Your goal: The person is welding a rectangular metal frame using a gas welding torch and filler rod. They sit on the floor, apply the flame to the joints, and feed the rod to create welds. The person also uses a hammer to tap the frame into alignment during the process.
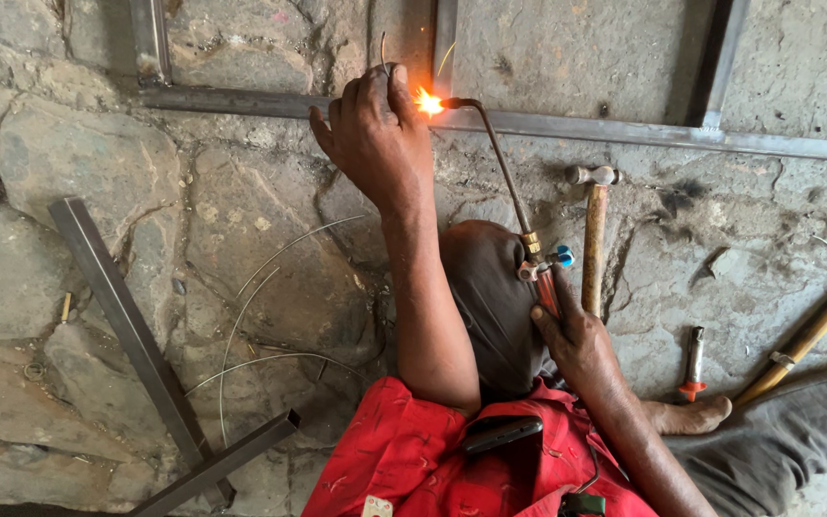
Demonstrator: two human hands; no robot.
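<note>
Bare stone floor (98, 172) lies open left of the left hand (375, 144); right of the torch (509, 191), a hammer (593, 239) blocks passage (handle lying lengthwise).

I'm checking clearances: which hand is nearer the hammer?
Right. The right hand grips the torch handle just left of the hammer shaft, apart from it. The left hand is farther left, up by the flame.
</note>
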